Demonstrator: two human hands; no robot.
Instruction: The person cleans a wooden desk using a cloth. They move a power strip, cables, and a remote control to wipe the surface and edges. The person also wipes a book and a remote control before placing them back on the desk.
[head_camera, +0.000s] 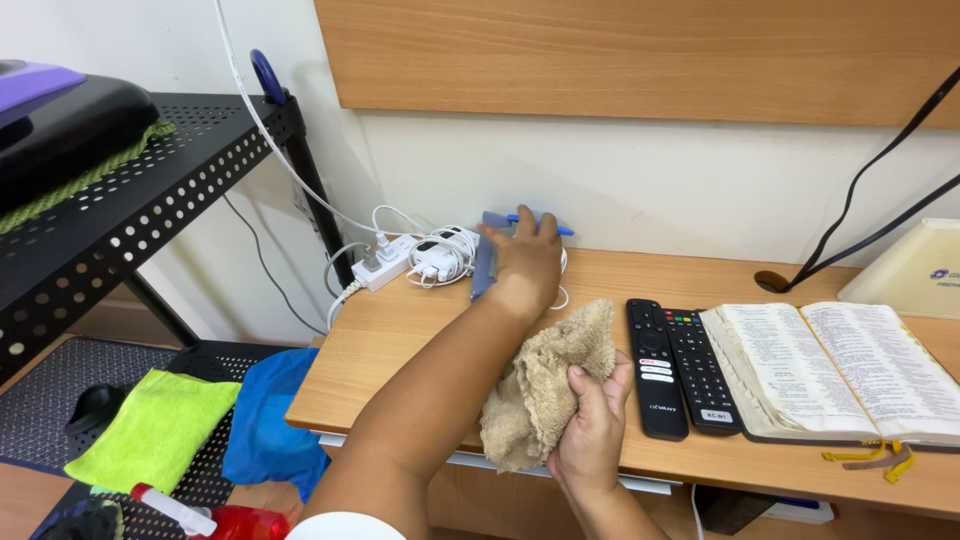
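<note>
The left hand (528, 258) reaches across the wooden desk (400, 340) to its back edge by the wall, fingers spread flat over a slim grey-blue flat object (486, 258) that stands tilted on its edge against the wall. A blue pen (562, 231) shows just past the fingertips. Whether the hand grips the grey object or only presses on it cannot be told.

The right hand (592, 432) is near the front edge of the desk, fist closed around a tan cloth (545, 385). The cloth is thick terry, nubby and crumpled, bunched upward above the fist and hanging down beside it.

Just left of the left hand lie a white power strip (385, 264) with plugs in it and a loose coil of white cable (445, 255). To the right of the cloth two long black remotes (678, 368) lie side by side, touching, with rubbery buttons. Next to them an open book (850, 370) lies flat, its thin pages densely printed, yellow ribbons trailing from the bottom.

At the left stands a black perforated metal rack (150, 190). On its lower level are a soft green cloth (155, 428) and a blue bag (270, 420).
</note>
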